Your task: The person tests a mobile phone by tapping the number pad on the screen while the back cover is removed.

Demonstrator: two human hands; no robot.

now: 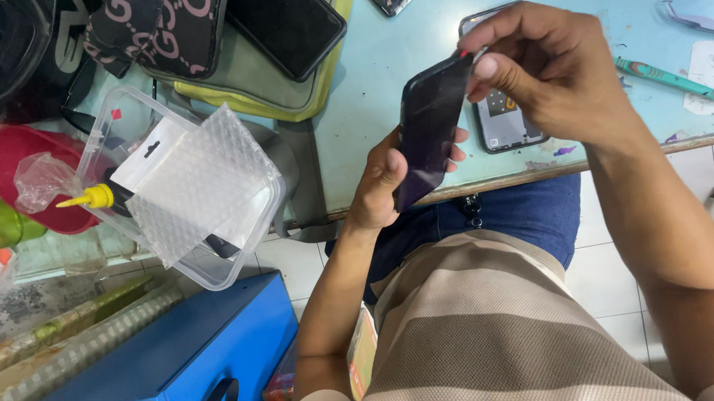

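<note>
Phone held above bench edge, long axis near upright, tilted. Left hand clamped round lower end; right hand fingertips pinched together on top corner, nearer red tab.

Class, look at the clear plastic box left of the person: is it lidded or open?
Open. The box has no lid on it, and a bubble-wrap pouch sticks up out of it past the rim.

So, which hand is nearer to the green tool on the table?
Right. The right hand pinches the top of the dark phone, just left of the green tool. The left hand holds the phone's lower end, farther left.
</note>
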